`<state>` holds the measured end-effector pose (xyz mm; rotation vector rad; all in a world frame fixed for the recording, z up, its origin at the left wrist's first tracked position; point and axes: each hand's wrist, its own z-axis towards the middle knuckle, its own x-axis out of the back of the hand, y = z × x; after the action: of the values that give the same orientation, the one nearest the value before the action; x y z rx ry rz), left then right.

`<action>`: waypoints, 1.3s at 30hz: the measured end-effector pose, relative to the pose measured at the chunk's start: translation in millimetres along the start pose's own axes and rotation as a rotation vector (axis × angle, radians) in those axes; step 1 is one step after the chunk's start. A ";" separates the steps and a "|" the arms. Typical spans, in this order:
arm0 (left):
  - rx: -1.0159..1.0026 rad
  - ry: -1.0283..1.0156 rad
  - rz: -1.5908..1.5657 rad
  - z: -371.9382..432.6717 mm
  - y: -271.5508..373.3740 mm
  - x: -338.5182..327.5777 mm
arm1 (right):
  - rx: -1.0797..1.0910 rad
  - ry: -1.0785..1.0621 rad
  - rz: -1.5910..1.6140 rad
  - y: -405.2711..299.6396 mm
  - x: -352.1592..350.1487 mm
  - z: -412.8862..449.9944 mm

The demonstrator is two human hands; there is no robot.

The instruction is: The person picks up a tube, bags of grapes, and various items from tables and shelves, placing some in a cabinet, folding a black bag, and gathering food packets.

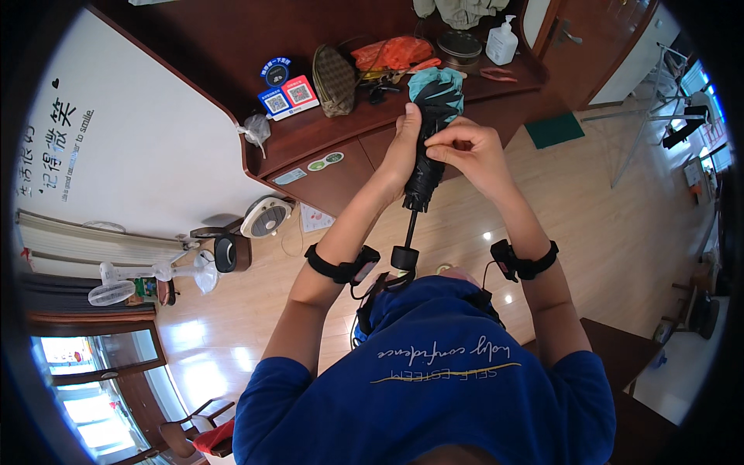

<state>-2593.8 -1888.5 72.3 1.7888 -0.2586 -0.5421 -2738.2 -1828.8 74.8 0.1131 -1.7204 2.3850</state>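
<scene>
A folded black compact umbrella [426, 174] hangs in front of me, its black handle [405, 257] down toward my body on a bare metal shaft. My left hand [402, 148] is wrapped around the canopy from the left, thumb along its upper side. From the right, the thumb and index finger of my right hand [474, 148] pinch the canopy's edge near its middle. Loose black folds fan out at the canopy's far end. Behind them shows crumpled teal material [450, 81]; whether it belongs to the umbrella I cannot tell.
A dark red wooden counter [296, 142] stands ahead, bearing a checked pouch [334, 81], an orange plastic bag [392, 53], a round tin [459, 46] and a white pump bottle [501, 40]. A box fan heater [266, 217] and pedestal fan [160, 272] stand left. A folding rack [648, 116] is at right.
</scene>
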 end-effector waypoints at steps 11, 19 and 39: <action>0.014 -0.183 -0.104 7.3 -16.2 7.2 | -0.610 0.209 0.321 13.7 -18.5 12.4; 0.004 -0.170 0.052 35.6 -32.9 18.8 | -0.419 0.169 0.722 29.6 -30.5 -0.4; 0.304 -0.794 -0.048 169.2 -95.2 -214.7 | -0.227 0.688 0.568 91.7 245.3 -58.2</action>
<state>-2872.2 -1909.9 -4.0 1.7894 -0.8797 -1.2933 -2993.5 -1773.3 14.2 -1.2191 -1.7718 2.1078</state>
